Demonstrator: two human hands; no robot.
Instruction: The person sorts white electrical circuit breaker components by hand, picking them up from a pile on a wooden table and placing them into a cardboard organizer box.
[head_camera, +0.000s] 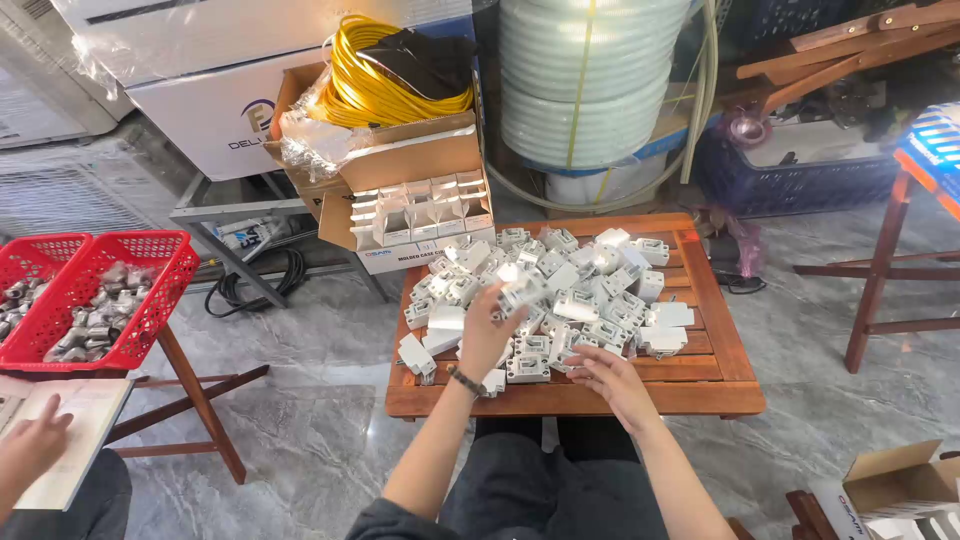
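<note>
Left hand (487, 335): raised, grasping one white breaker (520, 291) above the pile.
Right hand (612, 382): fingers spread, released, at the wooden table's (715, 385) near edge.
Breaker pile (590, 290): dozens, table centre.
Red baskets (150, 290): two, left.
Cardboard carton (415, 165): behind the far-left corner.

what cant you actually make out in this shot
Head view, the only one:
- The white part held up by the left hand: blurred, its details unreadable.
- Right hand: palm down on the white pile, so anything under it is hidden.
- Red basket: metal pieces inside are too small to identify.
- Another person's hand: cut off by the left edge.
</note>
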